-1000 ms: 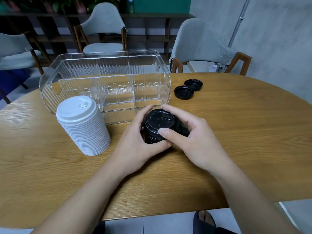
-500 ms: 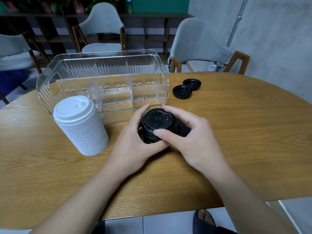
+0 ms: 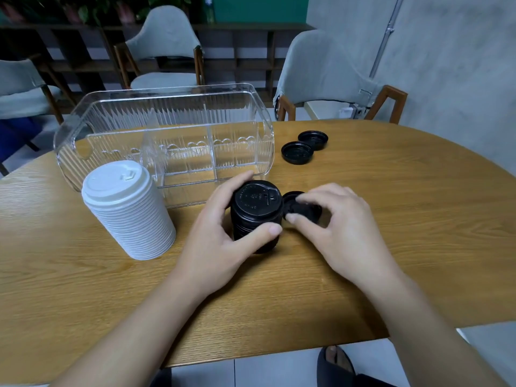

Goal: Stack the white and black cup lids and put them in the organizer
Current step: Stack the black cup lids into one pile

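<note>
A stack of black lids (image 3: 255,210) stands on the wooden table (image 3: 405,219), and my left hand (image 3: 223,233) grips it with thumb in front and fingers behind. Just right of the stack, my right hand (image 3: 339,227) pinches a single black lid (image 3: 300,208) lying upside down on the table. A tall stack of white lids (image 3: 127,210) stands to the left. The clear ribbed organizer (image 3: 164,135) sits behind both stacks, its compartments showing no lids. Two more black lids (image 3: 297,152) (image 3: 312,140) lie upside down to the organizer's right.
Grey chairs (image 3: 321,76) stand behind the table. The table's front edge is close to my body, with a sandalled foot below it.
My right hand has come off the top of the black stack and moved right onto the loose black lid beside it. My left hand keeps holding the stack.
</note>
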Demonstrator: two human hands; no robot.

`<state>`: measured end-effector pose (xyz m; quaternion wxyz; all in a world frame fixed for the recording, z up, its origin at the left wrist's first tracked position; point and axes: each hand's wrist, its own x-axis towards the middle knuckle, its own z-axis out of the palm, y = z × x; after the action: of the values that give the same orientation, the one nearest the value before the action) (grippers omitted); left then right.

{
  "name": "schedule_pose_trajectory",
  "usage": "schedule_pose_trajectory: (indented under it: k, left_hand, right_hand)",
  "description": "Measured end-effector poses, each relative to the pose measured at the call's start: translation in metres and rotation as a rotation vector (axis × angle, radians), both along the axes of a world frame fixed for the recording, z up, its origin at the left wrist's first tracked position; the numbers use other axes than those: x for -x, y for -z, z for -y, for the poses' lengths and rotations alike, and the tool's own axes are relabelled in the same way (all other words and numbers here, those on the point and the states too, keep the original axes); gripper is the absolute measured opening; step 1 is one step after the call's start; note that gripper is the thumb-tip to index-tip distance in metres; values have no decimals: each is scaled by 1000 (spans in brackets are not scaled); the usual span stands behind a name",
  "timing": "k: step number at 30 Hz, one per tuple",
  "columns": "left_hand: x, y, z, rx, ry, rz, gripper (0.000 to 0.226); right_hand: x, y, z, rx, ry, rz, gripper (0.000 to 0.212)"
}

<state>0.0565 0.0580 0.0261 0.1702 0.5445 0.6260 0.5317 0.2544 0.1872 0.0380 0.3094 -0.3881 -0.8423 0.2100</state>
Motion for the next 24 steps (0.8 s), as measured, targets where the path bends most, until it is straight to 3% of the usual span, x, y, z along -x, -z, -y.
schedule_pose_trajectory:
  k: [4,16,20,24]
  left_hand:
    - [0,1,-2,-27,-46,26,73]
    - [3,3,-3,-38,-84,47,66]
    - [3,3,-3,-31,-81,63,69]
    - [4,3,-3,-24,-67,60,71]
  right_hand:
    - [2,12,-2,-71,9,187,37]
    - [10,18,-2,-73,32,175,3]
    - [9,11,0,-64,47,59,8]
    - [6,-6,8,71,41,-294,4]
